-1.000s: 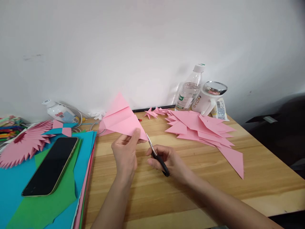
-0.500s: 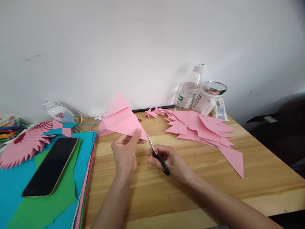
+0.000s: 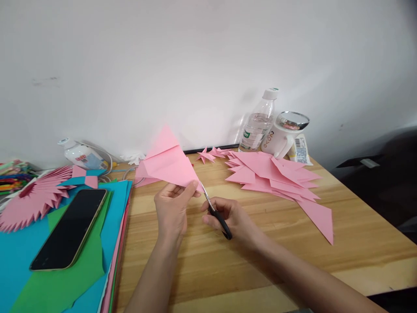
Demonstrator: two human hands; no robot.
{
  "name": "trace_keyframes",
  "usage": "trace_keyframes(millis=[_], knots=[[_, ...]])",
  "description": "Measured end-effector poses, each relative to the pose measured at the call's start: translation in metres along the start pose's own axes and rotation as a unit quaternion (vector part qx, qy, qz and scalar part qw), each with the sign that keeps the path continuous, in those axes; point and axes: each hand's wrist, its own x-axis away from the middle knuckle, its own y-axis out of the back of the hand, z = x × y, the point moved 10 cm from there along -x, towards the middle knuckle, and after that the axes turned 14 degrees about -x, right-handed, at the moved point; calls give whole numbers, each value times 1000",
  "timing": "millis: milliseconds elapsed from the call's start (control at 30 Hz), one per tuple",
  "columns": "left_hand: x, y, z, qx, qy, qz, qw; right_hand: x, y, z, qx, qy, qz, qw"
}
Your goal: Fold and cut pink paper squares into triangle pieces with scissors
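Note:
My left hand [image 3: 172, 208] pinches the lower right corner of a folded pink sheet of paper [image 3: 171, 163], thumb on top and fingers beneath. The sheet is raised above the desk and shows crease lines. In my right hand [image 3: 233, 217] is a pair of scissors [image 3: 220, 219] with black handles. Their blades point up and left and meet the paper's right edge near its lower corner. How far the blades are apart is too small to tell. A pile of folded pink paper pieces [image 3: 273, 174] lies to the right, beyond my right hand.
A phone [image 3: 70, 228] rests on coloured paper sheets [image 3: 120, 204] at left, beside a pleated pink paper ring [image 3: 35, 200]. A white bottle [image 3: 83, 154] leans behind. By the wall stand a water bottle [image 3: 259, 124] and a lidded mug [image 3: 282, 137], near small pink paper stars [image 3: 206, 155].
My left hand and the pink sheet have shifted slightly to the right. The scissors and my right hand stay nearly in the same place.

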Motion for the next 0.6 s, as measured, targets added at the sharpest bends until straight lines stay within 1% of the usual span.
trace_keyframes(millis=[200,600], knots=[[1,-2,-1,0,-8,1,1000,0,0,1,7,1,-3,1000],[1,-2,4,20,10,5,1000,1,0,2,0,1,-16,1000]])
